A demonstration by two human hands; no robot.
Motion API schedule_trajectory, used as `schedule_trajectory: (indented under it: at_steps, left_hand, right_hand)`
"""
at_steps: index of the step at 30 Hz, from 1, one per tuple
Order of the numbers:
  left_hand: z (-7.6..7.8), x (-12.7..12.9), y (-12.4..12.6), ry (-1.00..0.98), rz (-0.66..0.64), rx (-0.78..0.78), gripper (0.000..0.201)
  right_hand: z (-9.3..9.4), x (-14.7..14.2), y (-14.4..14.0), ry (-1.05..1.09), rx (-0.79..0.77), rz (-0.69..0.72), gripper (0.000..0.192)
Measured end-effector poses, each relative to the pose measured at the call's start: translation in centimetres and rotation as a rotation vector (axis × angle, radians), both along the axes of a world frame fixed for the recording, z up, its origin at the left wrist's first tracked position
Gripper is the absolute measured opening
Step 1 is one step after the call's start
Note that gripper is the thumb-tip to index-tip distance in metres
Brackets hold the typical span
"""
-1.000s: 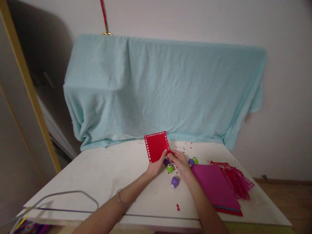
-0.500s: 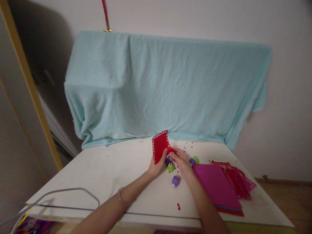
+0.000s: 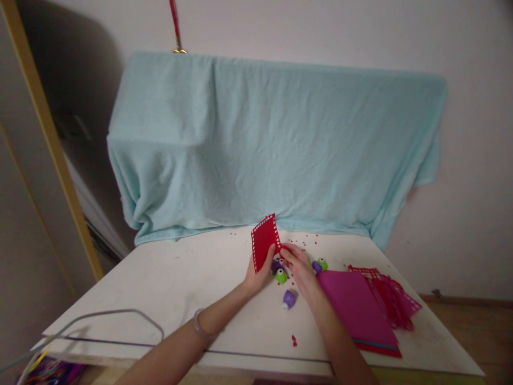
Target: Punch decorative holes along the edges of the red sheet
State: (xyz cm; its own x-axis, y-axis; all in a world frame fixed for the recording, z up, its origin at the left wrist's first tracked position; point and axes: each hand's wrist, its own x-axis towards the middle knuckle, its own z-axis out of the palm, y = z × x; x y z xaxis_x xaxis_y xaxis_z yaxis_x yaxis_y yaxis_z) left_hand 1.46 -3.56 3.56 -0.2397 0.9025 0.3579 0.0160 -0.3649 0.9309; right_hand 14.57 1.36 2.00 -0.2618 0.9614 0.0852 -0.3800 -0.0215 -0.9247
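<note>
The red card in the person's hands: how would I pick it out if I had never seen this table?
Look below the pale blue blanket, on the white table. Both hands meet there, and the left hand holds up the red card. Unlike the flat magenta sheets, it is raised and edged with small punched holes.

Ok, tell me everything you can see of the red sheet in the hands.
The red sheet is a small, thin rectangle, paper or felt by its look, with a row of small punched holes along its edges. It is held up off the white table, tilted and turned partly edge-on. The left hand grips its lower edge, thumb in front; the right hand meets its lower right corner.
</note>
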Motion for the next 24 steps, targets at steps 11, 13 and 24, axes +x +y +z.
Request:
schedule_trajectory:
  at_steps: [11, 13, 24]
  left_hand:
    - [0.2, 0.5, 0.2, -0.058, 0.069, 0.026, 0.041]
    - [0.2, 0.6, 0.2, -0.058, 0.074, 0.031, 0.041]
    - [0.9, 0.5, -0.2, 0.019, 0.086, -0.038, 0.043]
  right_hand:
    - [0.6, 0.8, 0.4, 0.176, -0.098, -0.08, 0.026]
    - [0.8, 1.0, 0.6, 0.227, -0.129, -0.098, 0.024]
    - [1.0, 1.4, 0.8, 0.366, -0.246, -0.109, 0.019]
